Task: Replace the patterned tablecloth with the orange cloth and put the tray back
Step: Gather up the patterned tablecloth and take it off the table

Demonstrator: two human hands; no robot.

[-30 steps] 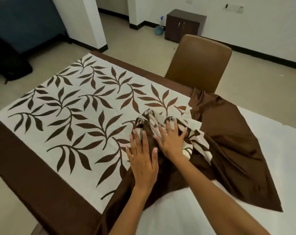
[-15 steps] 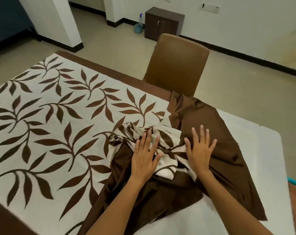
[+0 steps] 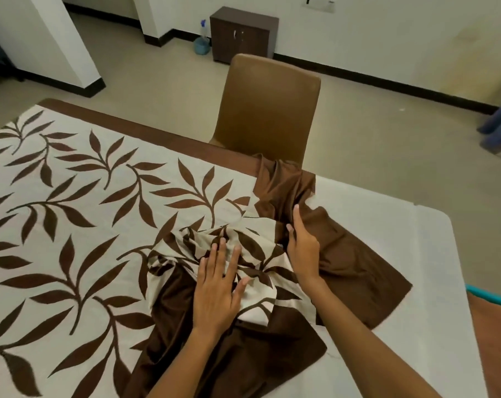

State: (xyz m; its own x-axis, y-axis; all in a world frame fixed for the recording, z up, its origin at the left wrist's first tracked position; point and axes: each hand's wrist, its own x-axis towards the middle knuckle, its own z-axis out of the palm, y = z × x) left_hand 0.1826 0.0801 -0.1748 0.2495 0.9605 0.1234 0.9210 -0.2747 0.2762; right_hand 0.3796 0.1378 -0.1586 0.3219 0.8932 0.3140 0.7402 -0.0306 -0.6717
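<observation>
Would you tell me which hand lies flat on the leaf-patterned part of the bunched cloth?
The left hand: it lies palm-down on the patterned tablecloth, while the right hand stands edge-on against the plain brown border.

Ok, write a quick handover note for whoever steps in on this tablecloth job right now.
Left hand: flat, pressing the bunched patterned tablecloth.
Right hand: flat on the cloth's brown border beside the bunch.
Done: the right end is gathered, baring the white table.
Left: clear the rest, which covers the left side; spread the orange cloth; return the tray. Neither is clearly in view.
</observation>
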